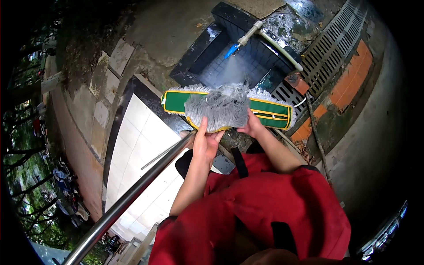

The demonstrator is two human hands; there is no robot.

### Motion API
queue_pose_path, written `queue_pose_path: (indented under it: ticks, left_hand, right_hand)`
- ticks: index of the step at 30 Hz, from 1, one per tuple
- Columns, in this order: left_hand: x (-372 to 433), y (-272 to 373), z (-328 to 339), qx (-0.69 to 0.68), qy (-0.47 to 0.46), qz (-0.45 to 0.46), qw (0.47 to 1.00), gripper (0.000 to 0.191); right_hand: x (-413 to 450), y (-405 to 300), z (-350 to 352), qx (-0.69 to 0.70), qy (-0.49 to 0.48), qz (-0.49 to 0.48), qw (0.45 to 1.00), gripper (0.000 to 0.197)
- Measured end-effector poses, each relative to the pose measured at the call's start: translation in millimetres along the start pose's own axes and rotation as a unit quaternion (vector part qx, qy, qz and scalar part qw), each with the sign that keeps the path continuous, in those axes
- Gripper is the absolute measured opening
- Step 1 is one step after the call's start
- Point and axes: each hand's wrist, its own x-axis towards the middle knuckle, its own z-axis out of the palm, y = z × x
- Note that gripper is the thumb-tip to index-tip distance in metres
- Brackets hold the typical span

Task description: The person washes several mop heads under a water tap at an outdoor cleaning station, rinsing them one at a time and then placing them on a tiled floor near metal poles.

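Note:
My left hand (208, 144) grips the near edge of a bunched grey fringe (217, 111), its thumb lying over the strands. The right side of this bundle is in my right hand (252, 125), whose fingers are partly hidden. A flat dust mop head (175, 101) with green backing, yellow trim and grey fringe stretches out to both sides behind the bundle. Whether the bundle belongs to the same mop head, I cannot tell. Beyond it, a tap with a blue lever (232, 50) sends a whitish water spray (233, 71) down into a dark tiled basin (198, 53).
A shiny metal tube (142, 185) runs from the lower left to beside my left hand. White tiles (142, 139) with a dark border lie on the left. Drain grates (331, 46), orange tiles (352, 76) and a thin stick (316, 135) are on the right. A pipe (281, 51) feeds the tap.

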Motion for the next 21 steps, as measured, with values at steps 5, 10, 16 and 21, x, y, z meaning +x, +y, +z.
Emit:
queue_pose_path:
  ticks: [5,10,16,21]
  left_hand:
    - [13,-4,1,0.041,-0.020,0.000,0.999,0.041]
    - [-33,32,15,-0.040,-0.035,0.048,0.997,0.044]
    - [-31,68,10,-0.146,-0.033,0.114,0.982,0.043]
    - [120,4,-30,-0.241,0.089,0.024,0.966,0.035]
  right_hand:
    - [23,-31,36,0.200,-0.178,-0.117,0.956,0.044]
    - [-49,-67,93,0.181,-0.200,-0.124,0.955,0.024]
    - [-20,-79,136,0.051,-0.141,-0.281,0.948,0.026]
    - [39,-101,88,-0.037,-0.089,-0.190,0.977,0.056]
